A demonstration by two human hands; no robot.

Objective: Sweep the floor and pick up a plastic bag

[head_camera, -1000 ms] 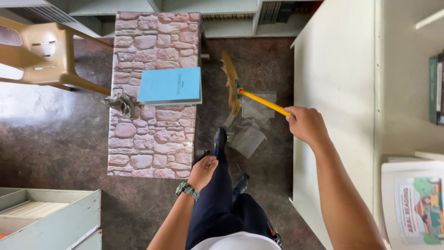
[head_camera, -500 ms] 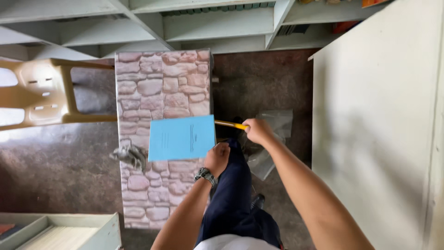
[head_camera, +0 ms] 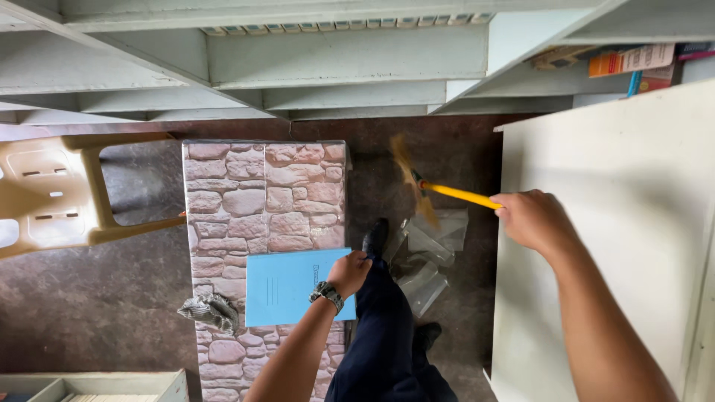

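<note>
- Right hand (head_camera: 532, 219) closed in a fist round the yellow broom handle (head_camera: 460, 194); blurred bristle head (head_camera: 413, 179) out over the dark floor (head_camera: 112, 313), just above the clear plastic wrapping (head_camera: 428, 257).
- Left hand (head_camera: 348, 272) pinches the right edge of the light blue booklet (head_camera: 294, 286), fingers curled onto it; booklet lies flat on the stone-pattern table (head_camera: 261, 190), near its front half.
- Sweeping looks mid-way: wrapping lies uncollected by the person's black shoe (head_camera: 375, 238), no dustpan in sight.
- Booklet not shelved yet; grey shelves (head_camera: 335, 59) ahead mostly bare.
- Crumpled grey cloth (head_camera: 210, 309) sits at the table's left edge, untouched.
- Tan plastic chair (head_camera: 59, 193) stands left of the table.
</note>
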